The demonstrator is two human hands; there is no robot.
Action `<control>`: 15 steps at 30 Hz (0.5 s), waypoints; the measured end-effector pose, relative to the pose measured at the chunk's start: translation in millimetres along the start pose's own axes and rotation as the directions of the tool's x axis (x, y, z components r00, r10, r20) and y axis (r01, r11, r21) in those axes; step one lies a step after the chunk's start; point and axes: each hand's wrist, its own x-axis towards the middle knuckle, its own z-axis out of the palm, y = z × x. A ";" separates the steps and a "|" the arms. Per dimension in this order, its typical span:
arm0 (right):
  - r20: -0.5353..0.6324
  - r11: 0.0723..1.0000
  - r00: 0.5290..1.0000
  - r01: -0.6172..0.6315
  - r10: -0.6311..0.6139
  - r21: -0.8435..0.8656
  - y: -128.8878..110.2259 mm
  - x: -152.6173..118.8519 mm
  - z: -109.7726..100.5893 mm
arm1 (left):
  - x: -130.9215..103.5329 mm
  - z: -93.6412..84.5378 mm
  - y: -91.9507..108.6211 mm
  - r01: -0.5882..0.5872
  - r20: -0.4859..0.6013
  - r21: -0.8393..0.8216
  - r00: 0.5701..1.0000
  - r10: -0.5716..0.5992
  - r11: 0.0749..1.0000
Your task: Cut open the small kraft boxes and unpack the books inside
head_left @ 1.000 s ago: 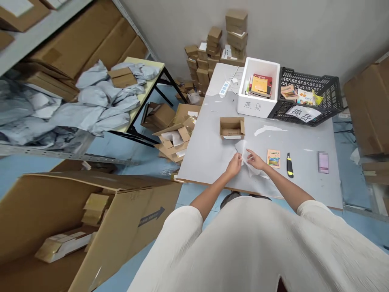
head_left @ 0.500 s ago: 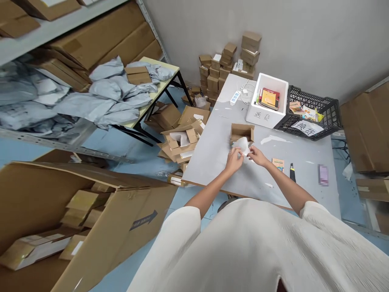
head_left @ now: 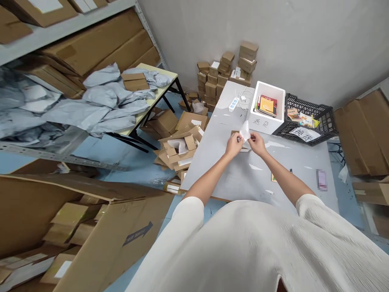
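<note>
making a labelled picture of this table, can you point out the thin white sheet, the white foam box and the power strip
Thin white sheet (head_left: 244,129), head view: its raised upper part.
White foam box (head_left: 270,125), head view: its front wall.
Power strip (head_left: 234,104), head view: its socket face.

This looks like a parcel storeroom: metal shelving (head_left: 75,27) on the left holds cartons (head_left: 60,15), grey mailing bags (head_left: 79,114) lie heaped below, and cardboard boxes (head_left: 210,89) stand stacked by the far wall (head_left: 194,24).

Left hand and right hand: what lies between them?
In the head view, a thin white sheet, pinched by the left hand and right hand; a cardboard box shows partly behind it.
</note>
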 end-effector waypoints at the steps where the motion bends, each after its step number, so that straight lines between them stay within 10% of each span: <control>1: 0.010 1.000 1.000 -0.010 0.010 -0.029 2.7 3.5 2.8 | 3.5 -0.4 -3.5 -0.020 0.006 0.032 1.000 0.020 0.999; 15: 0.274 0.863 0.960 0.185 -0.057 -0.471 48.1 14.2 28.6 | 12.9 7.0 -39.1 -0.146 0.249 0.404 0.967 0.045 0.903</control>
